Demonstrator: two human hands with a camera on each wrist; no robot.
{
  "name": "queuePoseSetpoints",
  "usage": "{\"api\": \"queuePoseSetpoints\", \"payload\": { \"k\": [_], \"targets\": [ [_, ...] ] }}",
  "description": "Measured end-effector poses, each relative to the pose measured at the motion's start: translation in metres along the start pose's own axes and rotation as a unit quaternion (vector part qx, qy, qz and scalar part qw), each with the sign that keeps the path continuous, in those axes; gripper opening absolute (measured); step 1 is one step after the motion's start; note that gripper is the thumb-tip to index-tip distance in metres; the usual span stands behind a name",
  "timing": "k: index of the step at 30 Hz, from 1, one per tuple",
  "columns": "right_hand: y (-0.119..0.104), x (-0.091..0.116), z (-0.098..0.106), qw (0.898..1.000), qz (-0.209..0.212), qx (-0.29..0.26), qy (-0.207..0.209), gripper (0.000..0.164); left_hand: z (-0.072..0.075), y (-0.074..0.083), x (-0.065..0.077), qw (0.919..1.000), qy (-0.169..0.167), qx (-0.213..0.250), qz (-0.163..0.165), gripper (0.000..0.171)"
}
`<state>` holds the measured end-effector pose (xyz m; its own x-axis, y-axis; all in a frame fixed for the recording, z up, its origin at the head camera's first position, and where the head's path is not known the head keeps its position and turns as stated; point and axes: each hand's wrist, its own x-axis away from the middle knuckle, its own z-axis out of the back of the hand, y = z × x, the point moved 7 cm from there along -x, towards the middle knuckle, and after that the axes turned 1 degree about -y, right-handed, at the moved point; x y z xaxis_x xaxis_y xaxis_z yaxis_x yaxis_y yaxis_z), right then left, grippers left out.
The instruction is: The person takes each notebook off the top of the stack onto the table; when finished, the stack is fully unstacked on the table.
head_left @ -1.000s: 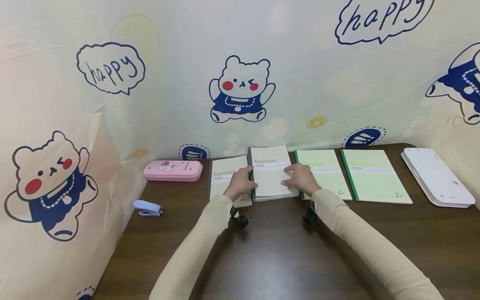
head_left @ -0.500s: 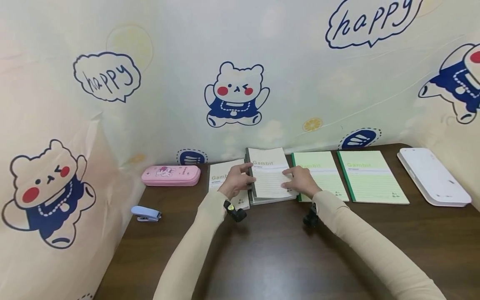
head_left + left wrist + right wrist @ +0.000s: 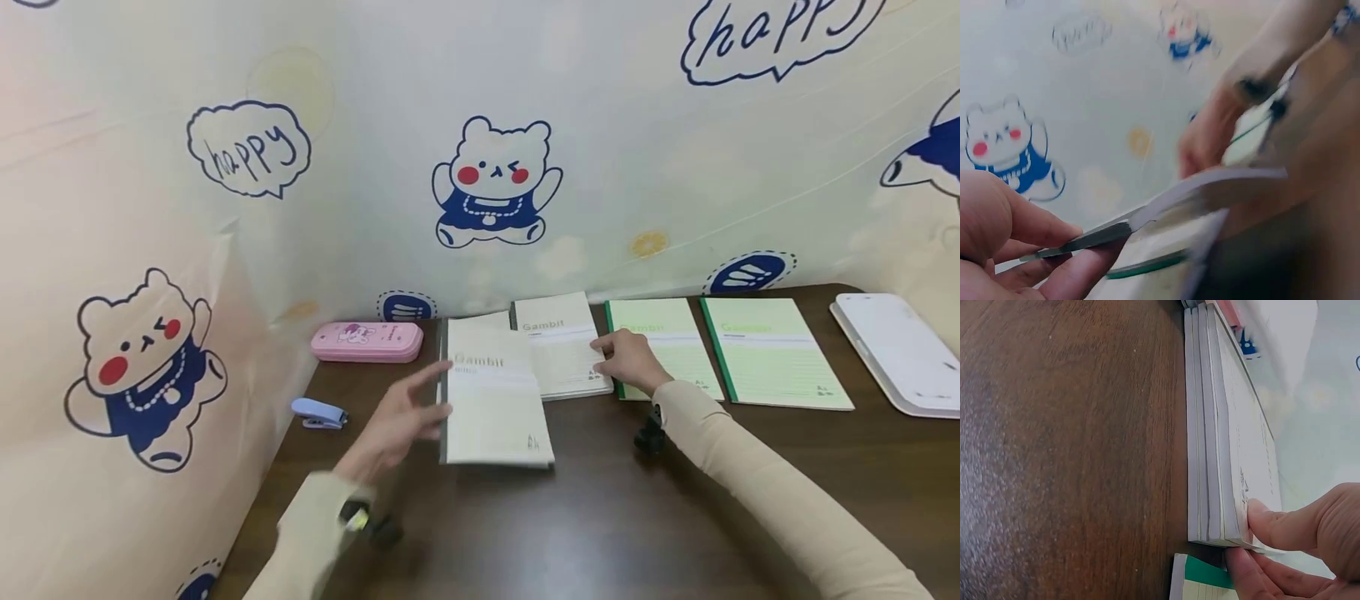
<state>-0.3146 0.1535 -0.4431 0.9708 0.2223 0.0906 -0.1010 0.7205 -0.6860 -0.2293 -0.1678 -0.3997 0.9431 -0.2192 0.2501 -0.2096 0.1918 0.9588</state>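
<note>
My left hand (image 3: 392, 427) pinches a white Gambit notebook (image 3: 497, 408) by its dark spine, at the left. In the left wrist view the notebook (image 3: 1110, 236) is off the table, its pages bending, with thumb above and fingers beneath. Behind it, partly covered, lies another white notebook (image 3: 483, 320). To the right is a stack of white notebooks (image 3: 561, 346). My right hand (image 3: 632, 363) grips that stack's right edge. In the right wrist view the thumb presses the top cover of the stack (image 3: 1225, 444), and the fingers are at its side edge.
Two green notebooks, one nearer (image 3: 652, 321) and one farther right (image 3: 772, 350), lie beside the stack. A white case (image 3: 896, 354) is at the far right. On the left are a pink pencil case (image 3: 367, 342) and a blue stapler (image 3: 318, 412). A printed cloth (image 3: 360, 208) hangs behind the table.
My left hand has left the stack's spine side, lifting a notebook off it and carrying it left and towards me. The right hand stays at the stack's right edge.
</note>
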Motion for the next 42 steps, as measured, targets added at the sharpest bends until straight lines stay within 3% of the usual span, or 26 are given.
{"api": "queuePoseSetpoints", "payload": {
  "k": [4,7,11,12,14,16,19,22,24,28,31,34,38,40,42],
  "targets": [
    [0.002,0.000,0.013,1.000,0.008,0.004,0.006,0.045,-0.007,-0.024,0.057,0.9984,-0.046,0.027,0.015,0.068],
    [0.003,0.001,0.021,1.000,0.015,0.012,0.015,0.044,-0.013,-0.047,0.086,0.9953,-0.078,0.044,0.037,0.068],
    [0.003,0.002,0.024,1.000,0.017,0.023,0.013,0.044,-0.013,-0.075,0.105,0.9945,-0.069,0.028,0.073,0.067],
    [0.003,0.001,0.023,0.999,0.017,0.025,0.011,0.044,-0.012,-0.079,0.107,0.9957,-0.057,0.007,0.073,0.066],
    [0.003,0.001,0.022,0.999,0.014,0.026,0.010,0.044,-0.011,-0.081,0.107,0.9954,-0.023,-0.081,0.046,0.065],
    [0.002,0.000,0.021,1.000,0.013,0.027,0.008,0.044,-0.011,-0.080,0.106,0.9828,0.023,-0.182,0.015,0.064],
    [0.000,-0.002,0.016,0.999,0.013,0.029,0.002,0.044,-0.012,-0.075,0.105,0.9451,0.079,-0.316,-0.017,0.061],
    [-0.002,-0.004,0.010,0.999,0.013,0.028,-0.005,0.045,-0.011,-0.073,0.104,0.9275,0.088,-0.363,-0.012,0.060],
    [-0.002,-0.004,0.007,1.000,0.009,0.024,-0.008,0.045,-0.010,-0.067,0.101,0.9215,0.091,-0.377,-0.017,0.057],
    [-0.002,-0.004,0.002,1.000,0.004,0.017,-0.012,0.045,-0.013,-0.040,0.073,0.9261,0.101,-0.355,-0.079,0.048],
    [0.000,-0.002,-0.001,1.000,0.000,0.011,-0.013,0.045,-0.026,-0.014,0.030,0.9360,0.075,-0.322,-0.121,0.046],
    [0.003,0.000,-0.001,1.000,-0.006,0.007,-0.012,0.044,-0.048,0.003,-0.029,0.9428,0.039,-0.315,-0.103,0.051],
    [0.004,0.000,-0.002,1.000,-0.005,0.009,-0.005,0.044,-0.076,0.006,-0.098,0.9362,0.001,-0.347,-0.056,0.058],
    [0.004,-0.002,-0.002,1.000,-0.001,0.015,-0.001,0.044,-0.087,0.006,-0.120,0.9303,-0.004,-0.364,-0.046,0.058],
    [0.003,-0.003,-0.001,1.000,0.001,0.021,0.000,0.044,-0.094,0.007,-0.132,0.9249,0.003,-0.378,-0.044,0.057]
  ]
}}
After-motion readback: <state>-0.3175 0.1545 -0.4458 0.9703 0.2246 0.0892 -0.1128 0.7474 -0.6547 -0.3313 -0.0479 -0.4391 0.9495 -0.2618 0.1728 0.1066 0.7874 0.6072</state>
